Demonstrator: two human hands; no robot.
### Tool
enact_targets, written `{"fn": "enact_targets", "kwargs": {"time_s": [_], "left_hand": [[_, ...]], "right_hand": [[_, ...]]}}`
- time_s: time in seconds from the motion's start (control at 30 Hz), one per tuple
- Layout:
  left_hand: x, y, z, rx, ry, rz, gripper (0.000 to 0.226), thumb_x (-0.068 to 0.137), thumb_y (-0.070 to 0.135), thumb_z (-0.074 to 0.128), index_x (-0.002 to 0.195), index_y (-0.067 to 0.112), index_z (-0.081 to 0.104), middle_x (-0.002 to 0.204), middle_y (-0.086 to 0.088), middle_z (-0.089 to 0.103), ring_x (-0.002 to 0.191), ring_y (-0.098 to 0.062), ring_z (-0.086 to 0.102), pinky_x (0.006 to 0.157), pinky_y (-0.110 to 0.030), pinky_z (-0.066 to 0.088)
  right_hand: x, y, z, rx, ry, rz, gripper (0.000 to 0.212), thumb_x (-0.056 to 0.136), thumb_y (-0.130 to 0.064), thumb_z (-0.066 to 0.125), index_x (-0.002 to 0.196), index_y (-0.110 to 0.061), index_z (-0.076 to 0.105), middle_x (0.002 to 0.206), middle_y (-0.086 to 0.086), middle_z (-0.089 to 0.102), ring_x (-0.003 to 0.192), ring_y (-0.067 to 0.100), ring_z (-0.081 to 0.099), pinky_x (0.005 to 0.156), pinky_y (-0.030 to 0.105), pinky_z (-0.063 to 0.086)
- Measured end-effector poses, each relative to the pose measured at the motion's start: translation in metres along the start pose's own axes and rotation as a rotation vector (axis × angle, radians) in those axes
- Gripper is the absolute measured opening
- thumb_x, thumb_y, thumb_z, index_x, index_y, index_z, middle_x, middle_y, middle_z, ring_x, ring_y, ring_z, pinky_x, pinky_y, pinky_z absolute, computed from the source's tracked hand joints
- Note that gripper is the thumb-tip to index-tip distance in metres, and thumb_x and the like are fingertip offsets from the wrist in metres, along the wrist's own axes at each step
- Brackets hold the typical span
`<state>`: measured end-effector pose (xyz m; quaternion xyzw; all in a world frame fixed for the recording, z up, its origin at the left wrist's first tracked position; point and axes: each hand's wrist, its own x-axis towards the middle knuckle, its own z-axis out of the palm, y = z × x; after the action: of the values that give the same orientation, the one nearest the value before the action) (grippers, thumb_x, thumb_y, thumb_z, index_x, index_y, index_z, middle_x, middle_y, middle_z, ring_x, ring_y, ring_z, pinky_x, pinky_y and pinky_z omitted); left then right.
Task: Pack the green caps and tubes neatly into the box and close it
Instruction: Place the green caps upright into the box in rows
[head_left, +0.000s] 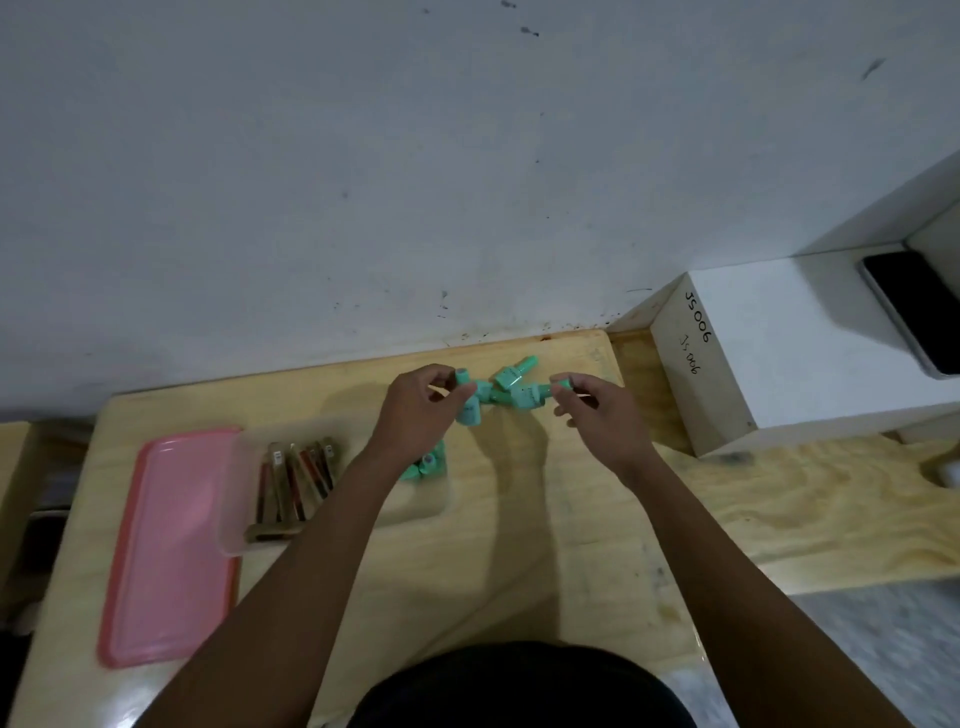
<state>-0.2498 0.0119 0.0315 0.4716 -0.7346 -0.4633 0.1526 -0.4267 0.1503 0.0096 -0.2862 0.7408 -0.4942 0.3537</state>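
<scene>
On the wooden table, head view: both hands work at the far edge by the wall.
Left hand (421, 410): fingertips pinch one green cap (461, 378).
Right hand (597, 415): fingertips pinch another green cap (561, 383).
Loose green caps (511, 387): a small cluster lying between the hands.
Clear box (234, 499): open, near the left forearm; tubes (296, 483) lie at its left end, more green caps (428, 465) at its right end.
Pink lid (171, 545): flat on the table (519, 545), just left of the box.
</scene>
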Motion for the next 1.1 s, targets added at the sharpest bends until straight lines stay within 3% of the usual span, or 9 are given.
{"fn": "enact_targets", "kwargs": {"time_s": [0.1,0.37,0.47,0.57,0.63,0.73,0.97,1.1], "left_hand": [[-0.019,-0.008,-0.019,-0.023,0.046,0.006,0.015,0.085,0.032,0.068,0.093,0.02,0.069,0.084,0.01,0.065,0.059,-0.008,0.057,0.044,-0.011,0.042],[-0.062,-0.044,-0.059,-0.015,0.198,0.003,0.012,0.083,0.031,0.07,0.085,0.021,0.066,0.078,0.013,0.062,0.053,-0.001,0.055,0.049,-0.007,0.039],[-0.074,-0.056,-0.066,-0.009,0.222,-0.021,0.016,0.083,0.032,0.071,0.086,0.018,0.067,0.076,0.013,0.063,0.057,0.0,0.057,0.053,-0.012,0.043],[-0.08,-0.066,-0.066,0.026,0.233,-0.032,0.017,0.082,0.032,0.072,0.086,0.017,0.066,0.075,0.012,0.062,0.06,-0.001,0.057,0.052,-0.009,0.042],[-0.081,-0.074,-0.065,0.046,0.217,-0.037,0.017,0.081,0.032,0.073,0.087,0.017,0.066,0.075,0.01,0.063,0.061,-0.004,0.059,0.052,-0.009,0.041],[-0.08,-0.085,-0.059,0.051,0.154,-0.053,0.02,0.08,0.031,0.073,0.087,0.014,0.067,0.078,0.005,0.066,0.068,-0.013,0.064,0.06,-0.024,0.048],[-0.077,-0.097,-0.045,0.063,0.062,-0.054,0.015,0.079,0.022,0.074,0.086,0.01,0.069,0.081,-0.002,0.069,0.065,-0.01,0.061,0.056,-0.017,0.043],[-0.073,-0.101,-0.04,0.064,0.031,-0.067,0.012,0.078,0.022,0.074,0.082,0.012,0.068,0.08,-0.001,0.068,0.067,-0.014,0.064,0.061,-0.027,0.052]], "right_hand": [[-0.015,-0.019,0.011,-0.061,-0.084,-0.082,0.018,0.094,-0.023,0.062,0.11,-0.02,0.069,0.095,-0.012,0.068,0.074,-0.004,0.064,0.064,0.012,0.05],[-0.046,-0.029,0.067,-0.329,-0.224,-0.194,0.017,0.086,-0.031,0.071,0.103,-0.029,0.07,0.096,-0.02,0.066,0.074,0.0,0.063,0.066,0.016,0.049],[-0.054,-0.027,0.088,-0.562,-0.25,-0.208,0.017,0.086,-0.037,0.069,0.103,-0.034,0.068,0.095,-0.02,0.065,0.074,0.0,0.06,0.067,0.025,0.049],[-0.057,-0.024,0.104,-0.814,-0.27,-0.285,0.024,0.088,-0.041,0.063,0.111,-0.034,0.066,0.102,-0.018,0.067,0.078,0.004,0.059,0.066,0.024,0.042],[-0.056,-0.021,0.114,-0.932,-0.282,-0.361,0.026,0.089,-0.04,0.06,0.114,-0.033,0.067,0.107,-0.014,0.069,0.087,0.009,0.063,0.071,0.027,0.044],[-0.052,-0.014,0.127,-1.092,-0.29,-0.43,0.022,0.091,-0.036,0.056,0.107,-0.03,0.068,0.102,-0.007,0.072,0.095,0.017,0.064,0.083,0.034,0.042],[-0.053,0.001,0.142,-1.268,-0.17,-0.479,0.018,0.09,-0.031,0.053,0.097,-0.027,0.069,0.086,0.0,0.073,0.083,0.022,0.064,0.076,0.034,0.035],[-0.055,0.003,0.147,-1.288,-0.117,-0.473,0.014,0.088,-0.031,0.058,0.094,-0.027,0.07,0.081,0.0,0.072,0.081,0.022,0.063,0.074,0.035,0.038]]}}
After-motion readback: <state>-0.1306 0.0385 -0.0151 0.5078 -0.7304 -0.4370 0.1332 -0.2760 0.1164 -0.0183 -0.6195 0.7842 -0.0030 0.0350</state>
